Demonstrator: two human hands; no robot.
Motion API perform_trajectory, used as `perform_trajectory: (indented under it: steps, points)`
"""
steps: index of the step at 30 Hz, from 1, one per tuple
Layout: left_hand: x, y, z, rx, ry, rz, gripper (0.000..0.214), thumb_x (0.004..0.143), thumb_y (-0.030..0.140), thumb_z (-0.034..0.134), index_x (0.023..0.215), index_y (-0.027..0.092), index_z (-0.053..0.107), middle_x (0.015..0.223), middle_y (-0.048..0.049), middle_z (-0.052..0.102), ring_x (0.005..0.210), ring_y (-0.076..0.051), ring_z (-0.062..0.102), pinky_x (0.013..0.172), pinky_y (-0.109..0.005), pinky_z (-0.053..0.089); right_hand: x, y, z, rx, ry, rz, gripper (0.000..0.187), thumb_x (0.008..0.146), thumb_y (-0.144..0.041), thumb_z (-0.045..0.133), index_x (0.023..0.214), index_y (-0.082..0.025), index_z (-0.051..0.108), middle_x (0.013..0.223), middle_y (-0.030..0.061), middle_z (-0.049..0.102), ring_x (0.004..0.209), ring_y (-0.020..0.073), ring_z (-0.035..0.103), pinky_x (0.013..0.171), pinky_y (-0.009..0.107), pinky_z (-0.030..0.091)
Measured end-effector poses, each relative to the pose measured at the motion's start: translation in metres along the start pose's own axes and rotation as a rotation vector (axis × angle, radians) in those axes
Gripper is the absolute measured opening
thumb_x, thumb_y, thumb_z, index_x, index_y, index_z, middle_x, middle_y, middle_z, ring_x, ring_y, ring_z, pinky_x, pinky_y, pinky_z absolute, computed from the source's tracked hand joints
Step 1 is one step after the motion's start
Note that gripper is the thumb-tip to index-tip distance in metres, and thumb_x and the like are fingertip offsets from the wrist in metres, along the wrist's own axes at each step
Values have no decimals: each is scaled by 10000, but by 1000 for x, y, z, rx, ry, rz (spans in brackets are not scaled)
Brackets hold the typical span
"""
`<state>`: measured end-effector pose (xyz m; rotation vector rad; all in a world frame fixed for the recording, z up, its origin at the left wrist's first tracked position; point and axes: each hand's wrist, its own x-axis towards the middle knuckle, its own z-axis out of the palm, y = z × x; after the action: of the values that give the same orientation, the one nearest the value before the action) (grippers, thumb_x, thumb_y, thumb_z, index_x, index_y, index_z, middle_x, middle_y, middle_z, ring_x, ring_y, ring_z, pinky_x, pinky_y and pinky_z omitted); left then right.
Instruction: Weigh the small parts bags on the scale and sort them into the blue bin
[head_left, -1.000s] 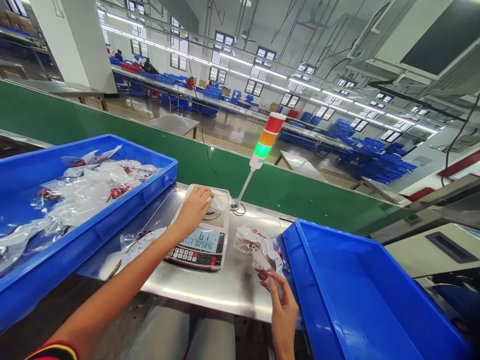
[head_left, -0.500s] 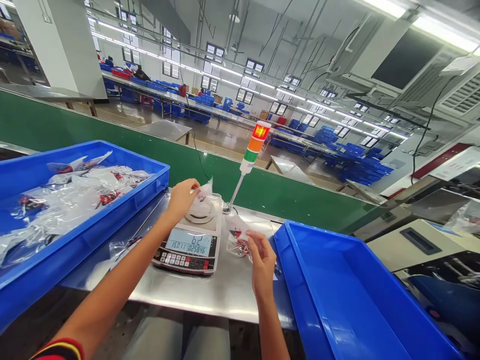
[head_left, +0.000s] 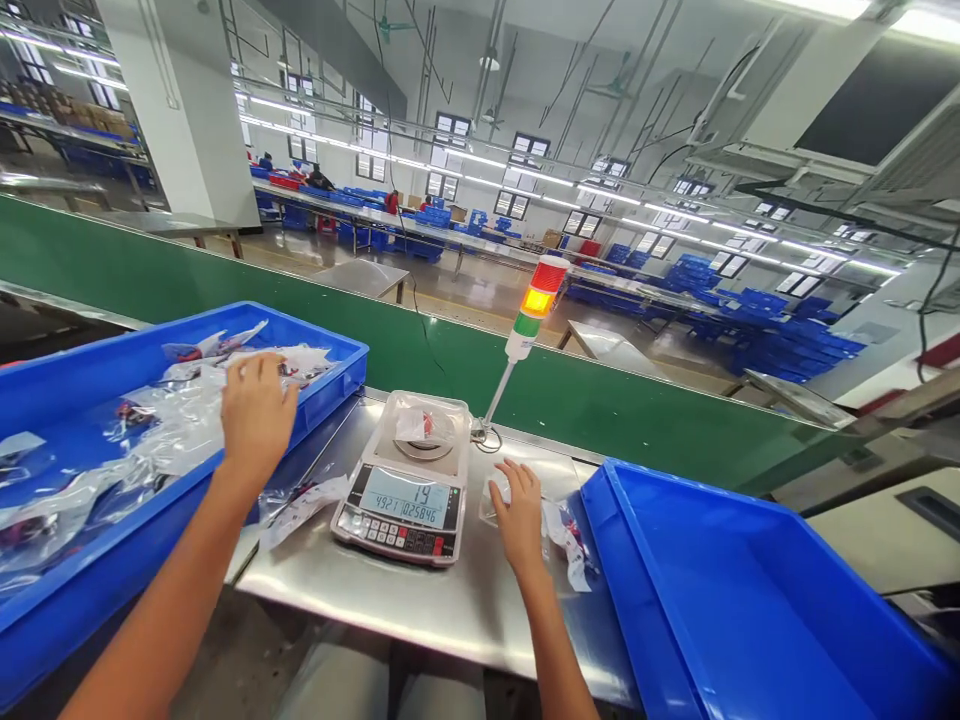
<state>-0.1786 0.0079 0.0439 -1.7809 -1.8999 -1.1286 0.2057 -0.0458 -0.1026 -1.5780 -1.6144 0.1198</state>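
My left hand (head_left: 259, 415) is over the blue bin on the left, its fingers curved and apart above clear plastic bags (head_left: 184, 425) with red and dark parts in them. I see nothing held in it, though its palm side is hidden. My right hand (head_left: 519, 515) is low over the steel table, thumb and fingers around a clear plastic bag (head_left: 489, 505) that it partly hides. Between the hands stands a digital counting scale (head_left: 401, 515). On its pan lies a small bag (head_left: 420, 426) with a red part, and the display's upper figure looks like 19.
A signal tower (head_left: 536, 305) behind the scale glows orange. Filled bags (head_left: 570, 540) lie beside the right blue bin (head_left: 637, 600), another bag (head_left: 307, 505) left of the scale. The left blue bin (head_left: 360, 365) stands close by. A green partition (head_left: 442, 365) runs along the back.
My left hand has left the scale's pan and moved left over the bin. A small bag now rests on the pan. The upper figure fell from 62, and the tower light went from red to orange.
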Motion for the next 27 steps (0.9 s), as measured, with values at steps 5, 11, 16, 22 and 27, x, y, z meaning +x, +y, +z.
perform_trajectory:
  steps: [5,11,16,22,27]
  points:
    - [-38,52,29,-215,-119,247,269,985,253,429,1158,150,606,1212,-145,645,1183,-328,544,1069,-486,478,-49,50,0,-278,-161,161,552,850,-379,662,1383,-237,650,1521,122,570,1462,420,396,1140,618,362]
    - [-62,90,44,-407,-122,333,222,1031,202,428,1105,142,630,1181,-118,658,1149,-302,562,998,-473,514,-49,58,-16,-38,-46,159,456,976,-341,389,1267,-206,712,1374,123,677,1299,288,597,1078,476,476]
    - [-62,93,38,-476,-133,400,214,1058,189,436,1111,145,639,1172,-95,656,1148,-269,571,1013,-440,511,-40,41,-34,133,133,242,611,1004,-591,363,1307,-166,681,1346,156,691,1250,285,630,1078,461,471]
    - [-58,96,37,-490,-197,429,190,1057,189,458,1108,167,640,1187,-83,653,1183,-269,552,1056,-450,496,-36,33,-57,54,189,308,816,955,-736,270,1344,-128,651,1382,196,658,1313,328,580,1105,500,425]
    - [-62,100,53,-499,-306,485,181,979,126,564,1134,182,640,1204,-73,662,1243,-283,518,1090,-452,485,-37,7,-82,101,369,373,780,941,-762,332,1210,-131,704,1222,188,733,1126,319,679,977,445,504]
